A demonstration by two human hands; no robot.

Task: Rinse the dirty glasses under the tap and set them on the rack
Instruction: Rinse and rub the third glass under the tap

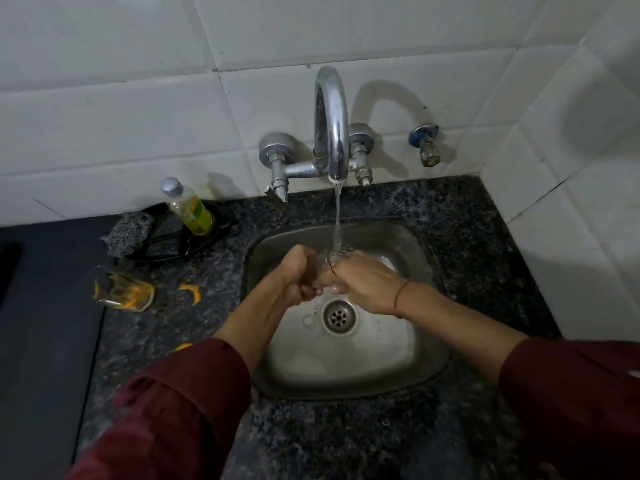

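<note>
Water runs from the chrome tap [331, 133] into the steel sink [398, 344]. Under the stream I hold a clear glass [337, 255], mostly hidden between my hands. My right hand [369, 287] wraps it from the right. My left hand [300, 276] is curled tight against its left side. A second glass [121, 289], streaked with orange residue, lies tilted on the counter to the left of the sink. No rack is in view.
On the speckled granite counter [478, 244], a dish soap bottle [188, 209] and a grey scrubber [128, 233] sit on a black wire holder at back left. Orange scraps [191, 292] lie by the sink. A dark flat surface [45, 341] fills the far left. Tiled walls close in behind and to the right.
</note>
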